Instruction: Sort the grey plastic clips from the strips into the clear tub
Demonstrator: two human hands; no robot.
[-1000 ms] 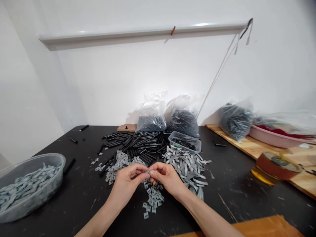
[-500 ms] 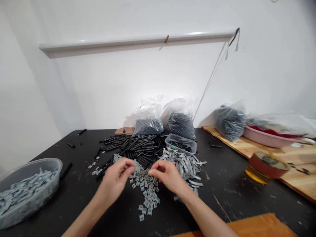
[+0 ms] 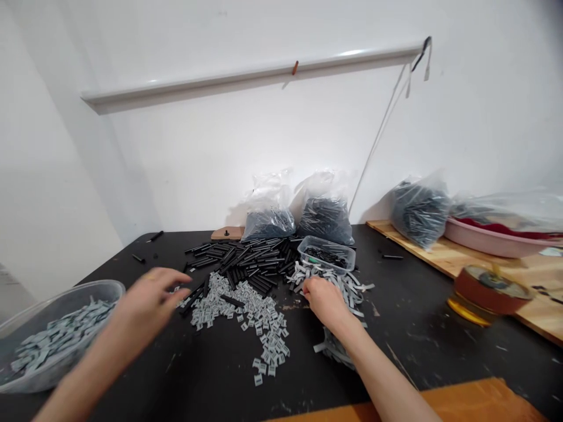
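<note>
My left hand (image 3: pixel 152 299), slightly blurred, hovers between the plastic tub at the left and the loose pieces; its thumb and fingers are apart and I see nothing held in them. My right hand (image 3: pixel 326 302) is at the near left edge of a heap of grey flat strips (image 3: pixel 349 287), fingers closed together. Whatever is in its fingertips is hidden. Between the hands lies a spread of small grey plastic clips (image 3: pixel 268 328), with a short black tube (image 3: pixel 232 300) on top. Behind them is a pile of black tubes (image 3: pixel 246 258).
The clear tub (image 3: pixel 112 288) at the left holds grey pieces. A small clear box (image 3: pixel 352 258) contains black parts. Bags of black parts (image 3: pixel 325 220) lean on the wall. At the right are a tape roll (image 3: pixel 490 296), a wooden board (image 3: pixel 440 258) and a pink basin (image 3: pixel 492 237).
My hands have moved apart from above the clips: the left toward the tub, fingers opening, the right over to the grey strips. The camera view has shifted slightly.
</note>
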